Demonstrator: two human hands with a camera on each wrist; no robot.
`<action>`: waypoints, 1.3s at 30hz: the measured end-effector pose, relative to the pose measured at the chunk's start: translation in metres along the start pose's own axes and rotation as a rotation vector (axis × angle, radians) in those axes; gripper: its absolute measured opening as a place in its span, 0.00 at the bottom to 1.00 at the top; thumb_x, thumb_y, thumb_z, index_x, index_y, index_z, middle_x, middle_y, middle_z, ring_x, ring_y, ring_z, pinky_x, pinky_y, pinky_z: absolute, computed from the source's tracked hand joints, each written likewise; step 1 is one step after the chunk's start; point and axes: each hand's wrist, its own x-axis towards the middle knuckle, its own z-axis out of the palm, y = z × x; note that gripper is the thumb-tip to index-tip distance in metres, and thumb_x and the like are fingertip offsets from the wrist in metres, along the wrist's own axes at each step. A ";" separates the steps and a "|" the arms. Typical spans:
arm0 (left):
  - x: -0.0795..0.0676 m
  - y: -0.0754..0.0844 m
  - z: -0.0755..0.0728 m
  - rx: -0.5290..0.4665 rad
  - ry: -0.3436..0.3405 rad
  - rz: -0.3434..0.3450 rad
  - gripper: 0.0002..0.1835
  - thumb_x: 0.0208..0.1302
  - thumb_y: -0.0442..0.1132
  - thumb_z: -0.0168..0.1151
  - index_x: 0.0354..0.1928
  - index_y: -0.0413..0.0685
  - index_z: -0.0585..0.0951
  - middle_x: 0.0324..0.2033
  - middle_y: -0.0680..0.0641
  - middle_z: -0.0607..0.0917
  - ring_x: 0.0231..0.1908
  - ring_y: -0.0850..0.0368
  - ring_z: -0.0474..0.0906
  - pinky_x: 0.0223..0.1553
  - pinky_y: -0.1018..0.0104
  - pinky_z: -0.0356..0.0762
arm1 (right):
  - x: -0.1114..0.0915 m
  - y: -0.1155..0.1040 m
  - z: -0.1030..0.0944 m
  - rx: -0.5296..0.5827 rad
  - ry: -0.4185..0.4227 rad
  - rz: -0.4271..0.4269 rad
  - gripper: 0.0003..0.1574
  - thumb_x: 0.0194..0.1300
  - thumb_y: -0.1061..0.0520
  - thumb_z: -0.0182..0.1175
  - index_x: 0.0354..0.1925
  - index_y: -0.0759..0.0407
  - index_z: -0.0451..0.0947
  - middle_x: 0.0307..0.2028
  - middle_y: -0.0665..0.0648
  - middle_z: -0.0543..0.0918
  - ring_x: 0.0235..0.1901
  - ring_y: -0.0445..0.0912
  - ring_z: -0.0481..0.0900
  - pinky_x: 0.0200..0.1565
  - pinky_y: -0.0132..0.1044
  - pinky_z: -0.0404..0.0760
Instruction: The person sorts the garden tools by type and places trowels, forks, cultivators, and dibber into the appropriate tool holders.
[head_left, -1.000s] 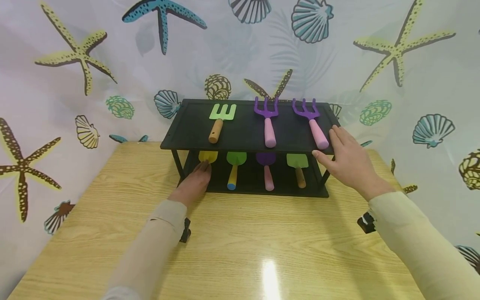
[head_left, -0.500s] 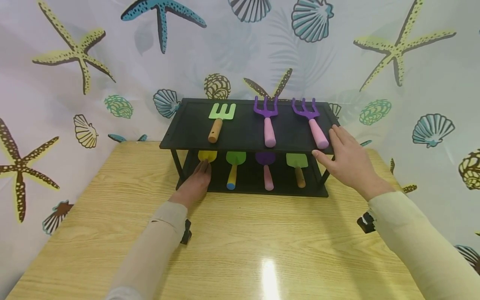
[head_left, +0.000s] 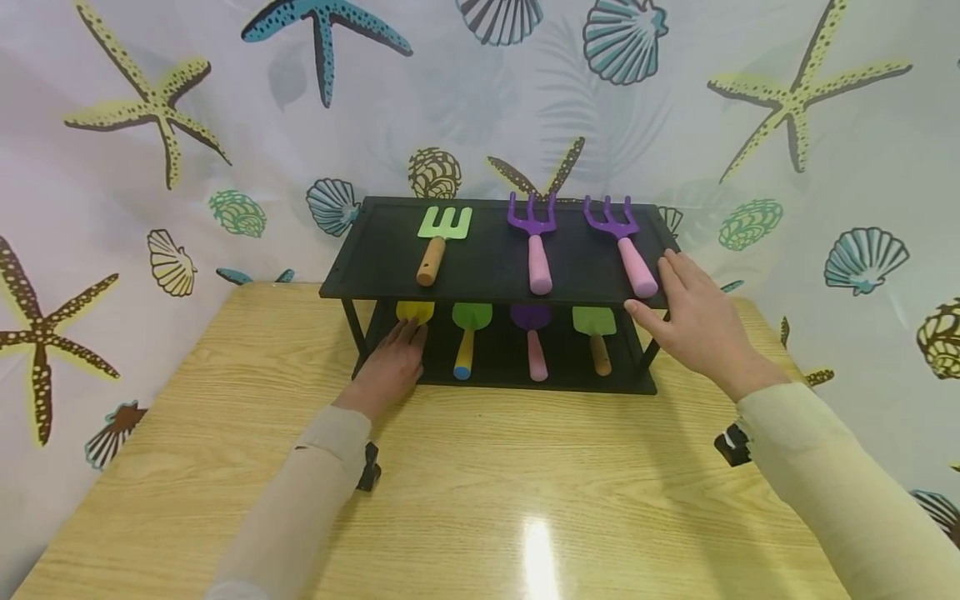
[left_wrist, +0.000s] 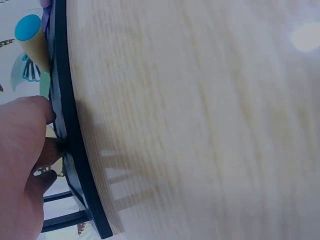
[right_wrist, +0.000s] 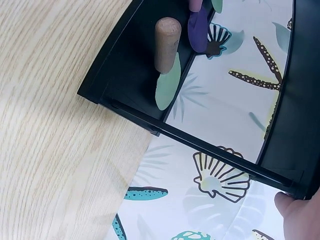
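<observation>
A yellow trowel (head_left: 415, 312) lies on the lower tier of a black two-tier rack (head_left: 495, 289), at its left end. My left hand (head_left: 387, 367) reaches in over the handle, hiding most of it. In the left wrist view the thumb and fingers curl about a brown, shadowed shape at the tier's front edge. Against the right end of the upper tier rests my right hand (head_left: 701, 321), fingers straight along the top and thumb at the front edge. Nearest to it is a purple garden fork with a pink handle (head_left: 637, 268).
The upper tier also bears a green fork (head_left: 431, 260) and another purple fork (head_left: 538, 262). Below lie a green trowel (head_left: 465, 350), a purple trowel (head_left: 536, 354) and a pale green trowel (head_left: 600, 350). The rack stands on a wooden table (head_left: 525, 467) before a patterned cloth (head_left: 480, 100).
The fingers of my left hand have spread slightly over the yellow trowel, and the wrist has shifted a little left. My right hand and the rack stay where they were.
</observation>
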 end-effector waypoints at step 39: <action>-0.102 0.008 -0.032 -0.163 0.271 0.037 0.28 0.62 0.30 0.57 0.65 0.27 0.69 0.65 0.28 0.71 0.67 0.32 0.68 0.65 0.43 0.71 | -0.051 0.005 0.024 -0.058 0.275 -0.067 0.47 0.71 0.48 0.56 0.72 0.77 0.52 0.71 0.79 0.56 0.72 0.72 0.53 0.70 0.69 0.53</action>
